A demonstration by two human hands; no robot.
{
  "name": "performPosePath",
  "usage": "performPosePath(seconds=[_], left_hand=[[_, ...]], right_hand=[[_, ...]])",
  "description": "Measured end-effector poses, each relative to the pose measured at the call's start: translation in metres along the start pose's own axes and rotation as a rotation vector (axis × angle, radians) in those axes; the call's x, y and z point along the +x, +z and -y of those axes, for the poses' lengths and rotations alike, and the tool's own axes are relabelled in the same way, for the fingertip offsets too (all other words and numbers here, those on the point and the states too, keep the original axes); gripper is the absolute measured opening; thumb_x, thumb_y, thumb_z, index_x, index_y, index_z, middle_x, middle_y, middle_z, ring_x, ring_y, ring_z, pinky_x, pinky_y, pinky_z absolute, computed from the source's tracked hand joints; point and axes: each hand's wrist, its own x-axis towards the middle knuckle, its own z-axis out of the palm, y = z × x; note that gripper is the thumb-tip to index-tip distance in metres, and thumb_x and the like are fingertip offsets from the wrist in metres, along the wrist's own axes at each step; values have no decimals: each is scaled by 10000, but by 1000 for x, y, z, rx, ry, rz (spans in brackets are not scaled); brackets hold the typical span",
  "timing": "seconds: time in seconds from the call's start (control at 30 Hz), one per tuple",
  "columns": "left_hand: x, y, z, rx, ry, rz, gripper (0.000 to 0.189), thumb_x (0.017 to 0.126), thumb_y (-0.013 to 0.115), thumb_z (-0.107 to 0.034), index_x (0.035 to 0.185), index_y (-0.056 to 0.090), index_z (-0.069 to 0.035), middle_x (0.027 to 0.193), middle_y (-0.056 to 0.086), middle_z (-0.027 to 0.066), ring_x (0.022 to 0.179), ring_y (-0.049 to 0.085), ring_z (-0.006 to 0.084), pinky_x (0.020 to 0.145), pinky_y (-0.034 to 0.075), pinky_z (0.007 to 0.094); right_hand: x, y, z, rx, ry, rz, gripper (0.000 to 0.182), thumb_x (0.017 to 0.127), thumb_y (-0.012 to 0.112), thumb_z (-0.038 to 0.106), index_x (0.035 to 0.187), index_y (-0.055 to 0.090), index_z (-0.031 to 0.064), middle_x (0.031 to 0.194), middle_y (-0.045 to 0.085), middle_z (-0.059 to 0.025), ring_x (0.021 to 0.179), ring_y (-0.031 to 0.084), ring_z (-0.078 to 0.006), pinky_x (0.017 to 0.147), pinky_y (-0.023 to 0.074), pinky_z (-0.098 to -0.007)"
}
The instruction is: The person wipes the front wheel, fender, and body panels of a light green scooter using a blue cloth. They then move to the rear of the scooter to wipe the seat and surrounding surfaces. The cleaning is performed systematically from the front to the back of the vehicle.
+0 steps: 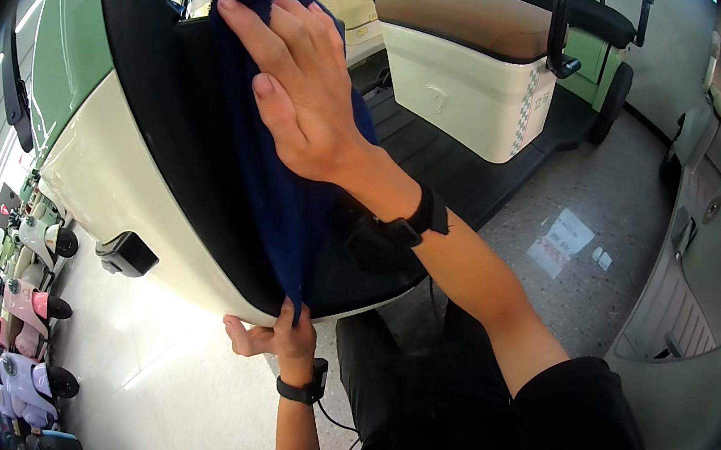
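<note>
A dark blue cloth (293,223) lies lengthwise over the black interior panel (206,159) of a small cream and green vehicle. My right hand (313,91) rests on the upper part of this cloth, fingers extended and thumb apart, with a fold bunched beyond the fingertips. Down at the panel's lower corner, my left hand (298,345) pinches the tapered end of the cloth between thumb and fingers. It is beside the cream body edge (161,200). Each wrist wears a black strap with a small device.
A brown-cushioned cream seat box (466,76) stands on the vehicle's dark ribbed floor (424,145). Another vehicle (706,267) is at right. Printed paper (561,243) lies on the speckled floor. Several scooters (24,379) line the left side. A black door mirror (17,109) projects at left.
</note>
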Motion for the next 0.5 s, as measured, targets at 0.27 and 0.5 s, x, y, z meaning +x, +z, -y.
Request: performPosePath(seconds=[0.27, 0.5], left_hand=[[17, -17, -18, 18, -95, 102, 270, 758, 764, -24, 973, 717, -181, 1456, 176, 235, 1385, 145, 492, 1105, 248, 554], [7, -8, -17, 35, -102, 187, 262, 775, 712, 9, 982, 703, -153, 1496, 27, 272, 1401, -54, 551, 1121, 139, 621]], right_hand=[[-63, 19, -28, 328, 448, -282, 509, 1039, 251, 240, 1480, 256, -13, 1516, 293, -177, 1424, 238, -328, 1172, 154, -374], [-125, 14, 15, 632, 751, -114, 596, 1040, 271, 234, 1535, 16, 21, 1613, 30, -131, 1485, 43, -282, 1196, 41, -395]])
